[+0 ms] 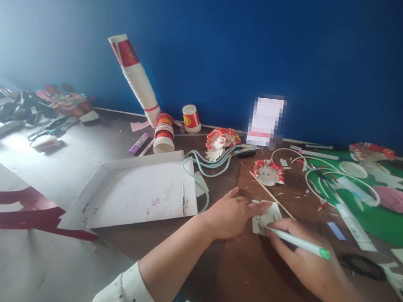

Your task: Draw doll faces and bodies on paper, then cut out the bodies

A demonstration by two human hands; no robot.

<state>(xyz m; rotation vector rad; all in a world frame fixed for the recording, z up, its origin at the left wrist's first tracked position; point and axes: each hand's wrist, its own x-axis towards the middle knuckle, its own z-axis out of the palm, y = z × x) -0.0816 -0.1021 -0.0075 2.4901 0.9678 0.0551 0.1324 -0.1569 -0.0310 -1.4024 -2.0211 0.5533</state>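
A small cream piece of paper (260, 230) with faint pencil-like lines lies on the brown table. My left hand (232, 216) rests at its left side, thumb apart and fingers stretched over the paper, holding it down. Between the fingers of my right hand (305, 260) is a white marker pen (296, 240) with a green end, its tip at the paper. The exact tip contact is partly hidden by the fingers. A thin wooden stick (272, 196) lies just beyond the paper. Behind it is a cut paper cup (269, 173) with red curled edges.
To the left stands an open white box lid (138, 197). Stacked paper cups (139, 86) lean against the blue wall. Coiled pale cable (200, 158) lies behind. Right are green paper (390, 216), a glue tube (356, 227), a black ring (365, 266) and paper scraps.
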